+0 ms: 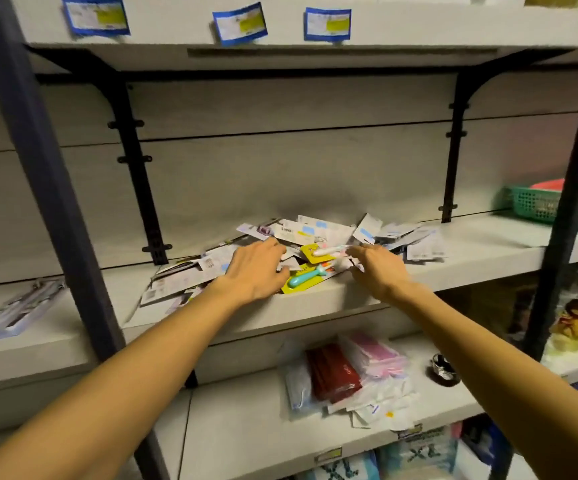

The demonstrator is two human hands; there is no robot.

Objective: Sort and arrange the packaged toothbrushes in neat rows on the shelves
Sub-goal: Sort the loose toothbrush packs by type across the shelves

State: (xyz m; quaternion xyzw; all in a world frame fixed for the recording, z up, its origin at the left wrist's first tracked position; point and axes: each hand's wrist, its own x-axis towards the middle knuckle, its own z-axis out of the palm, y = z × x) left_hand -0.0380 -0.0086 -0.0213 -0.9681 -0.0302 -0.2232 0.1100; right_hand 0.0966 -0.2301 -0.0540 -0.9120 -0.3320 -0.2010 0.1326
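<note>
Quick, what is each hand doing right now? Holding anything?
Left hand: fingers spread loosely on the pile of toothbrush packs, gripping nothing.
Right hand: reaching into the same pile; whether it grips a pack cannot be told.

Shelf labels too blurred to read

Single view from my head, facing forward and slightly down, close to the middle shelf at arm's reach.
</note>
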